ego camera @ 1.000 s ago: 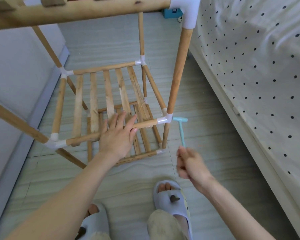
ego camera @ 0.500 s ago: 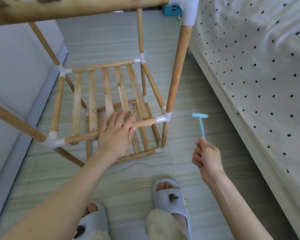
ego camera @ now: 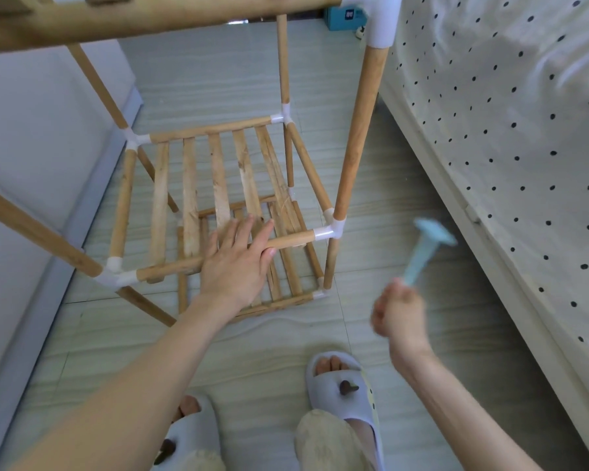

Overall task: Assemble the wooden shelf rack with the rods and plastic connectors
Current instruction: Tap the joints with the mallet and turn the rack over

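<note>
Wooden shelf rack (ego camera: 218,185) stands on the tiled floor (ego camera: 259,341) at about 11 o'clock from the person's feet, same spot as in the earlier frames. Left hand (ego camera: 235,263) lies flat on the front rod (ego camera: 286,241) of the middle shelf, fingers straight and slightly spread, thumb toward 3 o'clock along the rod; placement unchanged from 0.5 s ago. White plastic connector (ego camera: 330,231) sits at the rod's right end, joining it to the tall upright rod (ego camera: 357,130) at the rack's near right corner. Right hand (ego camera: 400,316) is curled tight round the handle of a small light-blue hammer (ego camera: 422,253), head up, pointing to about 1 o'clock. Both hand and hammer are motion-blurred. Versus 0.5 s ago, the right hand sits slightly lower in view and the hammer head is closer to the connector but still apart from it, at its 3 o'clock; 1.0 s ago the head was just beside the connector, so it swung away and is coming back. Slats (ego camera: 191,198) of the middle shelf look the same as before. Top rod (ego camera: 150,18) crosses the upper edge with a white corner connector (ego camera: 381,22) at 1 o'clock. Bed with polka-dot sheet (ego camera: 507,113) fills the 2 to 4 o'clock side. Feet in pale slippers (ego camera: 340,385) at 6 o'clock, unmoved. Blue box (ego camera: 346,15) on the floor at 12 o'clock.
</note>
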A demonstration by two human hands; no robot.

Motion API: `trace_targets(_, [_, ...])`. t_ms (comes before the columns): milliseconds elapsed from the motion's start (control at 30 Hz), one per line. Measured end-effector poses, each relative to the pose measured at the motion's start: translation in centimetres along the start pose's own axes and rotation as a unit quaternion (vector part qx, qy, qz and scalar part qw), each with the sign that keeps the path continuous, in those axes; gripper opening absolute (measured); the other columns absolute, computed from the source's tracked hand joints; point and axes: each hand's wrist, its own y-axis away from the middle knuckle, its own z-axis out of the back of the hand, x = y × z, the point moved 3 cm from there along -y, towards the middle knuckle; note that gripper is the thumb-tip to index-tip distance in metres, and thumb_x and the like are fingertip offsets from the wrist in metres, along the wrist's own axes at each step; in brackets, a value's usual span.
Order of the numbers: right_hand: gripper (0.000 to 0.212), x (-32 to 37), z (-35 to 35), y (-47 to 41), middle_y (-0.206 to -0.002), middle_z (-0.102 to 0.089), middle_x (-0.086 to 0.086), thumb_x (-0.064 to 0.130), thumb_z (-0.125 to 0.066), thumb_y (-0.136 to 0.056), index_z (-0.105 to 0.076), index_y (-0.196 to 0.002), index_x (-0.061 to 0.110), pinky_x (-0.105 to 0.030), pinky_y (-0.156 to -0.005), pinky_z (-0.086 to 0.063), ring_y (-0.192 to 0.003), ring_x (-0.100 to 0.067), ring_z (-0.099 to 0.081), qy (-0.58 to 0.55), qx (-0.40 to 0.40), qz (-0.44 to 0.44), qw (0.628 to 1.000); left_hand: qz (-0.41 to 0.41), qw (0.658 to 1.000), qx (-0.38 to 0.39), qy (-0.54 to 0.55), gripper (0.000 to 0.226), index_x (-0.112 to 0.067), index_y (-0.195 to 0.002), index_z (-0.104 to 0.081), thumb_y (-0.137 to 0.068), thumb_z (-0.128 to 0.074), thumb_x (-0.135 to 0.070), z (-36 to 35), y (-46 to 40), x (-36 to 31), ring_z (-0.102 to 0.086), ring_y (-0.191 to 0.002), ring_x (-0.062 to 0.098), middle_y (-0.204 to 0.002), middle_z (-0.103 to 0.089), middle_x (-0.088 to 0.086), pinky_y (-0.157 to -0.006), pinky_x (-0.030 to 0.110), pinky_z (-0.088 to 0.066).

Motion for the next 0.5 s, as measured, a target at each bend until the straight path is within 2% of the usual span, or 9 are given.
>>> trace_targets(67, [0.035,-0.5,-0.3,0.1,-0.039,-0.027,0.01,0.017,-0.029,-0.103,-0.034,-0.068,0.017,-0.012,-0.03,-0.016,-0.03,-0.005,-0.021,0.016,0.025,-0.026,0.999,-0.001,1.0,0.004,0.002,0.052,-0.038,-0.148,0.001,-0.097,-0.004,-0.047,0.0,-0.1,0.0,0.001,-0.146,0.02,-0.159,-0.002,-0.004,-0.117,0.045,-0.002])
trace_targets(133, [0.034,-0.2,0.3,0.0,-0.045,-0.026,0.006,0.016,-0.026,-0.102,-0.032,-0.069,0.018,-0.012,-0.029,-0.015,-0.026,-0.002,-0.021,-0.034,-0.041,-0.012,0.999,0.001,1.0,0.007,0.005,0.052,-0.038,-0.148,0.001,-0.097,-0.003,-0.047,0.0,0.0,0.0,0.002,-0.146,0.019,-0.159,-0.001,-0.004,-0.117,0.045,-0.002])
trace_targets(167, [0.034,0.1,0.4,0.0,-0.045,-0.027,0.006,0.015,-0.025,-0.102,-0.032,-0.069,0.018,-0.012,-0.03,-0.017,-0.027,-0.001,-0.022,-0.031,-0.04,-0.002,0.999,0.003,1.0,0.005,0.005,0.052,-0.038,-0.148,0.001,-0.097,-0.003,-0.047,0.1,0.0,0.0,0.002,-0.146,0.019,-0.159,-0.001,-0.004,-0.118,0.045,-0.002])
trace_targets(233, [0.034,0.2,-0.7,0.5,-0.04,-0.029,0.009,0.016,-0.028,-0.103,-0.035,-0.07,0.015,-0.012,-0.03,-0.019,-0.029,-0.002,-0.023,0.024,0.037,-0.013,0.999,-0.001,1.0,0.005,0.003,0.051,-0.037,-0.148,0.001,-0.098,-0.005,-0.046,0.2,0.0,0.0,0.001,-0.146,0.02,-0.159,-0.001,-0.003,-0.118,0.045,-0.002])
trace_targets(367, [0.033,-0.2,-1.6,1.1,-0.043,-0.029,0.008,0.019,-0.029,-0.103,-0.036,-0.071,0.015,-0.014,-0.03,-0.019,-0.029,-0.001,-0.023,0.032,0.036,0.001,0.999,0.001,1.0,0.009,0.003,0.051,-0.037,-0.148,0.0,-0.098,-0.006,-0.045,0.4,0.0,-0.1,-0.002,-0.146,0.021,-0.159,-0.003,-0.001,-0.118,0.046,-0.005])
trace_targets(433, [0.033,-0.6,-2.5,1.5,-0.039,-0.028,0.01,0.019,-0.03,-0.103,-0.038,-0.071,0.014,-0.015,-0.031,-0.019,-0.03,-0.004,-0.022,0.066,0.095,-0.021,0.993,0.007,0.999,0.017,-0.029,0.052,-0.035,-0.148,-0.002,-0.098,-0.007,-0.046,0.8,0.2,-0.3,-0.009,-0.145,0.026,-0.158,-0.009,0.002,-0.116,0.048,-0.015])
trace_targets(500, [0.031,-1.0,-2.4,1.8,-0.038,-0.027,0.012,0.02,-0.03,-0.102,-0.039,-0.073,0.013,-0.015,-0.032,-0.018,-0.032,-0.004,-0.02,0.041,0.07,-0.025,0.996,0.025,0.997,0.034,-0.07,0.052,-0.034,-0.148,-0.001,-0.097,-0.008,-0.046,1.2,0.2,-0.8,-0.019,-0.141,0.032,-0.156,-0.015,0.005,-0.099,0.05,-0.037])
